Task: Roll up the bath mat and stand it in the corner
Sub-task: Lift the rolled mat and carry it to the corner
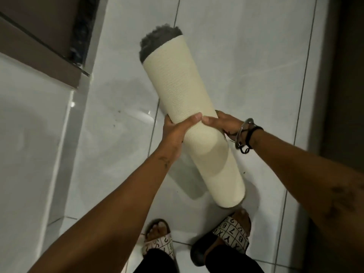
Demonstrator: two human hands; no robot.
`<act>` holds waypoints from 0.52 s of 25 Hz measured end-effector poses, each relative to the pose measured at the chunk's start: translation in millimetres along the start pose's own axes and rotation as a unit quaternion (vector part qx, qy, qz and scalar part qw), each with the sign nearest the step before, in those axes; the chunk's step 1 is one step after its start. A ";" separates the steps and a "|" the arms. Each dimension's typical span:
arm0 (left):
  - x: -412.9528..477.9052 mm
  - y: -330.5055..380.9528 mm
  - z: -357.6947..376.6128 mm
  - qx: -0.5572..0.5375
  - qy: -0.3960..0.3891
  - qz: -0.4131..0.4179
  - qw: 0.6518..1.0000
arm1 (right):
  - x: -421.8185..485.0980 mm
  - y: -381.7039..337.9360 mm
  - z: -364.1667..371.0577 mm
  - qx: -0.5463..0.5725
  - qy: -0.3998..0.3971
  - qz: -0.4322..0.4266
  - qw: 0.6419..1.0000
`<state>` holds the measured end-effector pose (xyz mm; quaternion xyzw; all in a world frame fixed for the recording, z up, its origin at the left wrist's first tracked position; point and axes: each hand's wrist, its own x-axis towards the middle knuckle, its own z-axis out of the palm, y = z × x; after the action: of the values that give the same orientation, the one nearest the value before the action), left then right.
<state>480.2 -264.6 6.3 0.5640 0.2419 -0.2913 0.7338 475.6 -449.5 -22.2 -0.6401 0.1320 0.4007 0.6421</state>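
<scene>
Both forearms are reached forward, and the rolled bath mat (189, 117) is clasped mid-length by the left grip (177, 131) and right grip (222, 123), its long axis tilted, fluffy end farthest (lower end near the feet).

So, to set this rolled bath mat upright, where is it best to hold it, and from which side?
Probably around the middle of the rolled bath mat, where the left hand and right hand already clasp it from opposite sides. The cream backing there is smooth and even; the grey pile sticking out of the far end looks soft and could let layers slip.
</scene>
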 end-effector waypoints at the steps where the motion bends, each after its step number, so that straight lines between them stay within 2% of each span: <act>1: -15.2 34.6 -0.1 0.041 -0.014 0.012 0.999 | -16.9 -29.1 10.2 0.014 -0.001 -0.019 1.000; 4: -53.5 123.4 8.0 0.137 -0.046 0.049 0.988 | -68.6 -116.3 35.6 0.053 0.018 -0.048 0.997; 8: -121.1 251.3 22.8 0.247 -0.105 0.088 0.959 | -149.5 -242.0 66.1 0.029 0.079 -0.060 0.995; 10: -156.2 310.8 27.7 0.288 -0.140 0.103 0.942 | -186.2 -301.1 80.7 0.021 0.097 -0.062 0.993; 13: -191.0 376.3 33.3 0.324 -0.146 0.125 0.926 | -218.3 -363.8 95.3 0.031 0.120 -0.106 0.987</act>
<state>608.4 -194.3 403.6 0.7479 -0.0479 -0.3387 0.5689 550.9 -385.4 401.3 -0.6739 0.1514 0.2465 0.6798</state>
